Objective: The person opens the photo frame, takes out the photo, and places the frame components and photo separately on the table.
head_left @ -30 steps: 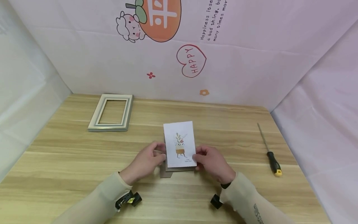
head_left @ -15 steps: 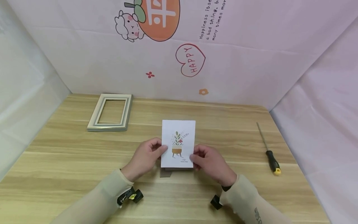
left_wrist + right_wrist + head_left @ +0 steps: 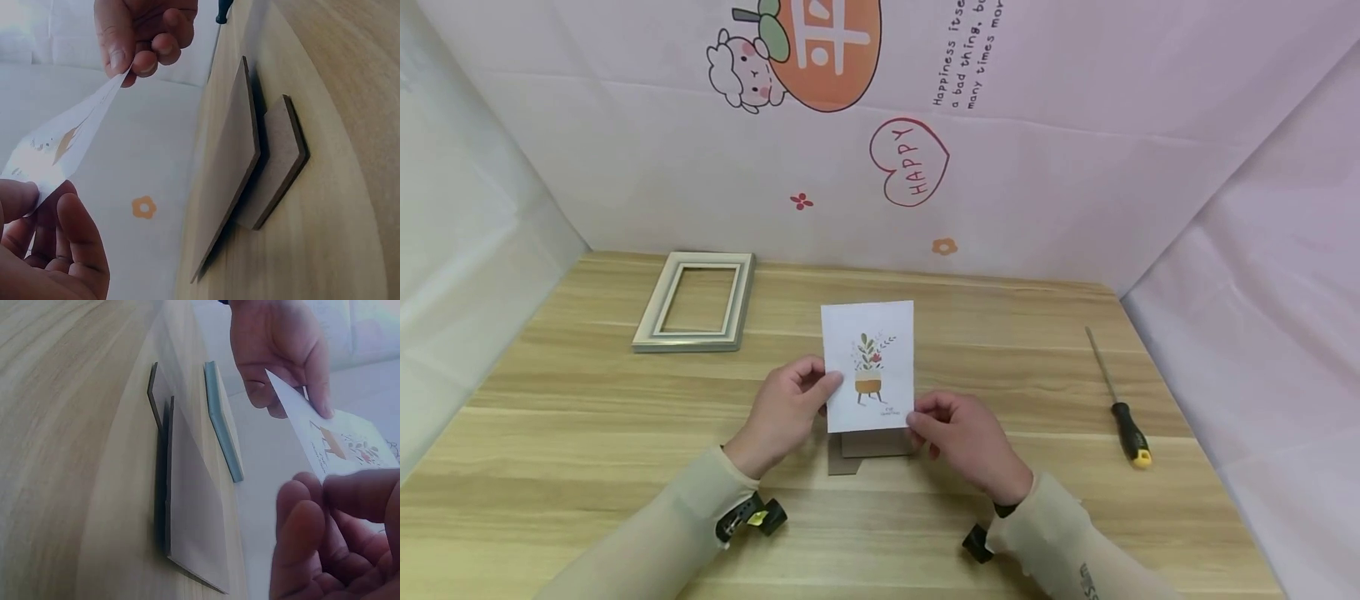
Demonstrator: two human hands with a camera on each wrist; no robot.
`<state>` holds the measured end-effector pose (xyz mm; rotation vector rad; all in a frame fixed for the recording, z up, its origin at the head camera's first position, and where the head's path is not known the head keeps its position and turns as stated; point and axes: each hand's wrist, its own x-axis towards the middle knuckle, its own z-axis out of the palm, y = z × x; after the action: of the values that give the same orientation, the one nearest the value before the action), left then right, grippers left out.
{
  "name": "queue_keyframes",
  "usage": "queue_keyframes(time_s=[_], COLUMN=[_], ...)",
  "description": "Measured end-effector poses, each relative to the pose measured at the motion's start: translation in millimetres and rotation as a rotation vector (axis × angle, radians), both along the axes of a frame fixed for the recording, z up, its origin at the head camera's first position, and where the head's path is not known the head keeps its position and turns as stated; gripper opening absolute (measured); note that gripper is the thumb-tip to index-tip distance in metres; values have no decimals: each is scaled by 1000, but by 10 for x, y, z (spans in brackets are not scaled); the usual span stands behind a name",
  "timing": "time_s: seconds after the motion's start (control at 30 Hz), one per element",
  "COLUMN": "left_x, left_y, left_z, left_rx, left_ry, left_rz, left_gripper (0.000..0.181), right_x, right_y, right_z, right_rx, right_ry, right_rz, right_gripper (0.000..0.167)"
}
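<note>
A white card (image 3: 880,333) printed with a potted plant is held up above the table between both hands. My left hand (image 3: 784,410) pinches its left edge, thumb on the printed face. At the lower right corner, my right hand (image 3: 966,437) pinches the card between thumb and fingers. Below it lies a brown backing board (image 3: 876,443) with a folded-out stand piece (image 3: 844,463), partly hidden by the card in the head view. Both wrist views show a gap between the card and the backing board (image 3: 234,156).
A pale picture frame (image 3: 737,300) with an open middle lies at the back left of the wooden table (image 3: 587,467). Toward the right edge lies a screwdriver (image 3: 1127,429) with a black and yellow handle. A printed white cloth (image 3: 1037,183) hangs behind the table.
Both hands have the card higher and slightly further left than before, uncovering more of the backing board. The left hand has moved up along the card's edge.
</note>
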<state>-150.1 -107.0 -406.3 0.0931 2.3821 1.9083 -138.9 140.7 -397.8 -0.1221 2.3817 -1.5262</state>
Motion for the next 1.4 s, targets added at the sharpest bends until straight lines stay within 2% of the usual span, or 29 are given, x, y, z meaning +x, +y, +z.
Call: queue_keyframes(time_s=[0.17, 0.27, 0.33, 0.4, 0.53, 0.63, 0.7, 0.83, 0.93, 1.07, 1.17, 1.4], left_x=[-15, -24, -25, -22, -10, -11, -16, -32, -30, -11, -7, -36], left_y=[1, -13, -35, -62, -123, -158, -176, -207, -227, -251, -266, -298], left_z=[-24, -39, -47, -50, -65, -86, -95, -121, -136, -141, -144, -109], left_rx=[31, 49, 12, -66, -296, -448, -542, -753, -859, -917, -950, -1000], left_ry=[24, 45, 74, 116, 226, 291, 312, 272, 208, 146, 118, 107], left_rz=[9, 16, 13, 5, -3, -3, -4, -27, -66, -106, -114, -106], left_gripper=[10, 18, 26, 32, 41, 46, 49, 57, 64, 69, 70, 70], right_x=[-49, -115, -179, -259, -440, -569, -652, -816, -940, -1106, -1219, -1429], right_y=[4, 55, 107, 171, 286, 345, 365, 372, 365, 362, 359, 336], right_z=[-4, -26, -38, -46, -62, -77, -89, -124, -160, -203, -212, -228], right_rx=[3, -16, -25, -35, -35, 10, 50, 104, 116, 123, 127, 162], right_ry=[-7, -1, 0, 7, 22, 32, 32, 19, -23, -76, -79, -62], right_rz=[-116, -135, -144, -156, -187, -214, -231, -244, -262, -276, -271, -247], right_gripper=[7, 10, 12, 14, 17, 21, 22, 22, 21, 25, 31, 35])
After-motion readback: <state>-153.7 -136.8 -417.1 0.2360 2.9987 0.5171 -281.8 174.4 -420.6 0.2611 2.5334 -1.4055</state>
